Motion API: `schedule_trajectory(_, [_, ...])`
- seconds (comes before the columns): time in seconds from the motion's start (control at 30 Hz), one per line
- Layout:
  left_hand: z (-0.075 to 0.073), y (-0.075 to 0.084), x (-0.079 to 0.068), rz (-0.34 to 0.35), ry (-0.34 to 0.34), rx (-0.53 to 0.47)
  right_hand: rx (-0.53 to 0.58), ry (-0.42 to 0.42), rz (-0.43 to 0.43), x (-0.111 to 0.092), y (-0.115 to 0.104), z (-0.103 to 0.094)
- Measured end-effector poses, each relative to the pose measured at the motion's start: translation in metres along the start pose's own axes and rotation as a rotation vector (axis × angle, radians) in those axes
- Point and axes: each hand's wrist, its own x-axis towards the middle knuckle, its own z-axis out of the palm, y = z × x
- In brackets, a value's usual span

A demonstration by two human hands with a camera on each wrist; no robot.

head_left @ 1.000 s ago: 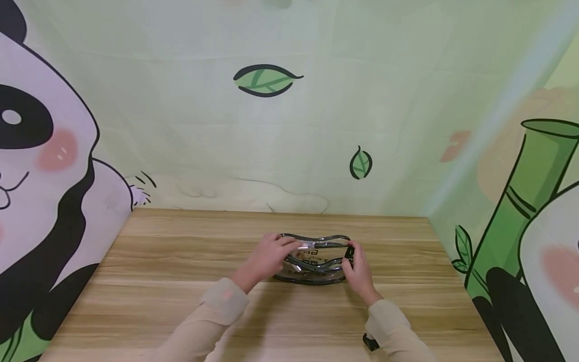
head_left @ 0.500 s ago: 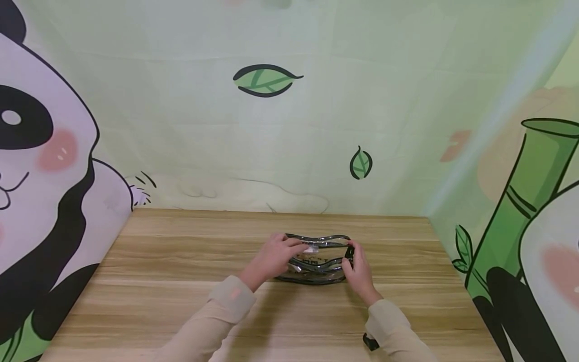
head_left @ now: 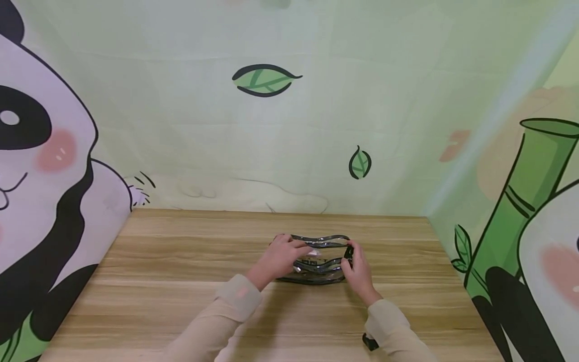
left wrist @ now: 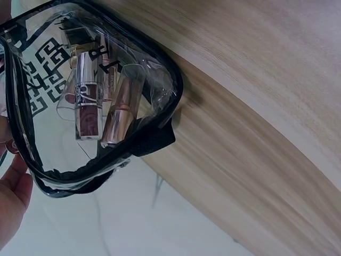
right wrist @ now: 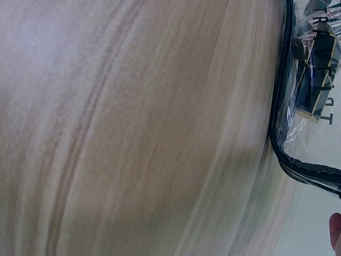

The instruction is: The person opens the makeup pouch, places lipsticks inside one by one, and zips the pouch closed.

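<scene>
A clear cosmetic bag (head_left: 323, 269) with black piping sits toward the back middle of the table, its top parted. Inside, the left wrist view shows a lip gloss tube (left wrist: 88, 96), a rose-gold capped tube (left wrist: 121, 106) and other cosmetics. My left hand (head_left: 280, 256) reaches over the bag's left part, fingertips at the opening. A small silvery tube (head_left: 314, 253) pokes out from its fingers; most of it is hidden by them. My right hand (head_left: 359, 269) pinches the bag's right end by the black tab (head_left: 349, 252). Dark lettering is printed on the bag.
The wood-grain table (head_left: 190, 301) meets a printed cloth wall (head_left: 181, 125) with leaves, pandas and bamboo. A small black device (head_left: 371, 343) sits by the right sleeve's cuff.
My left hand has moved to the right and slightly down over the bag's opening, with the silvery tube in its fingers. My right hand keeps its hold on the bag's right end.
</scene>
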Motion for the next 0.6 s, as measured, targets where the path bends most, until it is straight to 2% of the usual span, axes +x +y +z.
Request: schedule_trajectory(0.6, [0.0020,0.0079,0.0039,-0.024,0.014,0.022,0.008,-0.003,0.006,-0.0002,-0.0009,-0.0003])
